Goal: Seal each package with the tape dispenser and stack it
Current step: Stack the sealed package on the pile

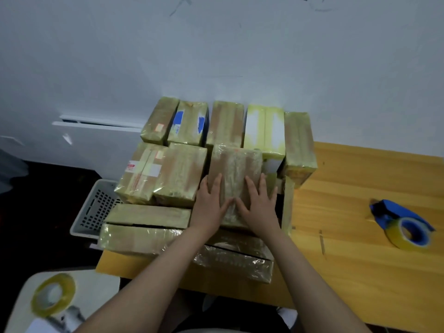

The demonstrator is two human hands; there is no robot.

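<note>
Spare tape roll [53, 294] sits near left; left hand [210, 204] and right hand [259, 204] press flat, fingers spread, on the taped package [234, 162] atop the stack [149, 215]; tape dispenser [401, 224] lies right, on the table [355, 188].

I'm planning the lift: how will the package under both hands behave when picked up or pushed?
The package looks boxy with straight edges, so probably stiff, not floppy. Its glossy tape wrap may make it slippery under the flat left hand and right hand. Resting on other packages, it could slide if pushed.
</note>
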